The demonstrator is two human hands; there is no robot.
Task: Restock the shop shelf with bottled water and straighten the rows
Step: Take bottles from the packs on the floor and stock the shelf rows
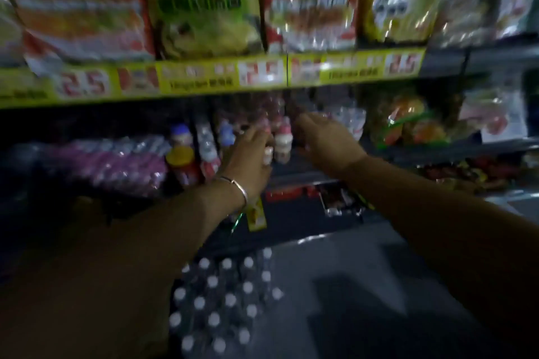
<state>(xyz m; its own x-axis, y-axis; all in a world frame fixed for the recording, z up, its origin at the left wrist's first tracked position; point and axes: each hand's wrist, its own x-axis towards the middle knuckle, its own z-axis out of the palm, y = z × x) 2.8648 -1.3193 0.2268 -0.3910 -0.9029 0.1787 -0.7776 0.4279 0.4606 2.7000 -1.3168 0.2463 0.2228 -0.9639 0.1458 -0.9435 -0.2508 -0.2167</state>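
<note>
Both my hands are reaching into the middle shelf (437, 151). My left hand (248, 154) has its fingers on a small bottle with a pink top (282, 140), but the picture is too blurry for me to say if it grips it or only touches it. My right hand (323, 137) is just beside, fingers stretched toward the back. I cannot tell if it holds anything.

Now the big things first. The top shelf holds big snack bags (81, 9), with a yellow price strip (204, 79) along its front edge. At the left end of the middle shelf lies a wrapped pack of purple bottles (116, 166). Next to it stand little drink bottles (204, 143) in rows. Clear water bottles (348, 119) stand behind my right hand, near the back.

Down on the floor sits a pack of water bottles (224, 300) with white caps — those are not on the shelf yet, so I think most of the restocking is not done.

What could go wrong? The little bottles stand very close. If my left hand pushes too hard, one could tip and knock the others down — or roll off the front edge.
</note>
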